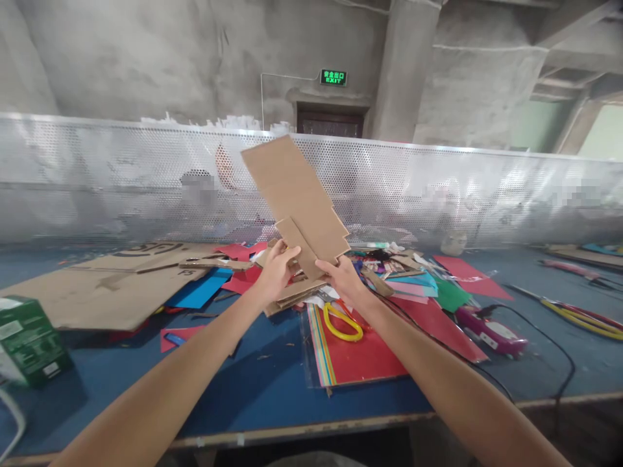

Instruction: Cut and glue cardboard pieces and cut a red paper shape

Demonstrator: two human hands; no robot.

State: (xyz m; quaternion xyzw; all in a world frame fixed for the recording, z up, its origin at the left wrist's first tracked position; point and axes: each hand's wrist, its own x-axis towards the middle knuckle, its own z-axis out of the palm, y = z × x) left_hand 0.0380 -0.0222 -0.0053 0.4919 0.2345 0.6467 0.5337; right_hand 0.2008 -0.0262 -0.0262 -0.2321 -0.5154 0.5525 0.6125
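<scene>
A long brown piece of cardboard (292,185) is held up and tilted over the table, with notches cut along its right edge. A smaller cardboard strip (298,243) lies against its lower left part. My left hand (278,269) pinches the strip's lower left side, thumb on top. From the lower right, my right hand (343,275) grips the bottom of the cardboard, its thumb close to the strip. Most fingers of both hands are hidden behind the pieces. Under my hands lie scissors with yellow handles (343,324), on a pack of coloured paper (370,357).
Large cardboard sheets (107,292) and a green box (32,340) are on the left. Coloured paper scraps cover the middle. To the right are a purple device (491,331) with a black cable, and more yellow-handled scissors (579,318). A perforated metal panel (413,188) stands behind.
</scene>
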